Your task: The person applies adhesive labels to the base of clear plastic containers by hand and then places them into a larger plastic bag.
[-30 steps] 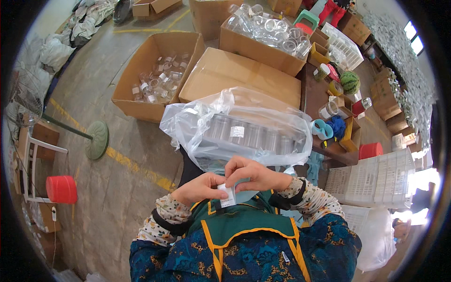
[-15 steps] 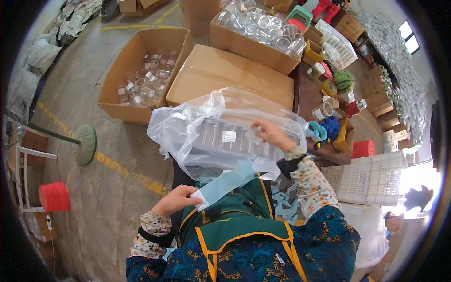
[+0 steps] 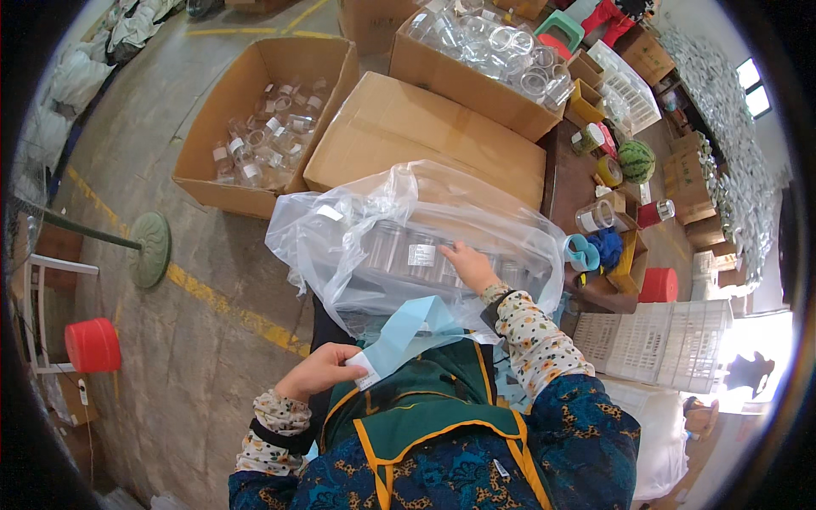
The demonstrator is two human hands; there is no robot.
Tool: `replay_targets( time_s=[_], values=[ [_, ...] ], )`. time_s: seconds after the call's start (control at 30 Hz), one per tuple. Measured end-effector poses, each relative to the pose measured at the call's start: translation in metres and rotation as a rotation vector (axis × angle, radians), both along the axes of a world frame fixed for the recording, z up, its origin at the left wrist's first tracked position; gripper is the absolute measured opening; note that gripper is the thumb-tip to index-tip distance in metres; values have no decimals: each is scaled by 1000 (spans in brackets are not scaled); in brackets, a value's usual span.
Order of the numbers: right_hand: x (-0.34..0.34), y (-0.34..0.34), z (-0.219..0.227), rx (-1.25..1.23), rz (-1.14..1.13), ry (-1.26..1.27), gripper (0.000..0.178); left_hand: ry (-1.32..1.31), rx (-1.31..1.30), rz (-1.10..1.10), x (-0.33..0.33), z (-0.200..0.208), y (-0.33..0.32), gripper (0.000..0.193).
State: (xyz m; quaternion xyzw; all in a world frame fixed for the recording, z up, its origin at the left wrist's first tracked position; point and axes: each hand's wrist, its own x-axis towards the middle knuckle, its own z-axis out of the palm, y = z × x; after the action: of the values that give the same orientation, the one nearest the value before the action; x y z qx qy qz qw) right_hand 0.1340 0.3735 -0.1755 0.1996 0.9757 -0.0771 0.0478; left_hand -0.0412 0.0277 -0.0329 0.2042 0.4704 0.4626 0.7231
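My left hand [image 3: 325, 371], low and left of the apron, pinches the end of a light blue label strip [image 3: 411, 326] near a white label [image 3: 364, 371]. The strip arches up and trails toward my lap. My right hand [image 3: 473, 265] is open, its fingertips touching the right edge of a white printed label [image 3: 422, 255]. That label lies over a row of clear jars [image 3: 387, 248] in a large clear plastic bag [image 3: 340, 272]. Whether it sits on the bag or on a jar, I cannot tell.
Beyond the bag are a closed carton [image 3: 425, 127] and two open cartons of clear jars, one on the left [image 3: 200, 161], one behind [image 3: 476, 102]. To the right, a dark table [image 3: 561, 183] holds tape rolls, jars and a watermelon [image 3: 636, 161]. White crates [image 3: 650, 344] stand nearer.
My right hand has moved left over the bag and reached the white label on the jars. The blue strip now arches higher, its end still in my left hand. The view has shifted slightly.
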Motion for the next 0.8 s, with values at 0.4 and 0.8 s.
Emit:
replay_targets(
  time_s=[0.4, 0.8],
  values=[
    [-32, 45, -15, -344, -34, -43, 74, 56, 5, -32, 0, 1, 2, 27],
    [-102, 39, 107, -714, -57, -451, 17, 100, 62, 31, -4, 16, -17, 30]
  ],
)
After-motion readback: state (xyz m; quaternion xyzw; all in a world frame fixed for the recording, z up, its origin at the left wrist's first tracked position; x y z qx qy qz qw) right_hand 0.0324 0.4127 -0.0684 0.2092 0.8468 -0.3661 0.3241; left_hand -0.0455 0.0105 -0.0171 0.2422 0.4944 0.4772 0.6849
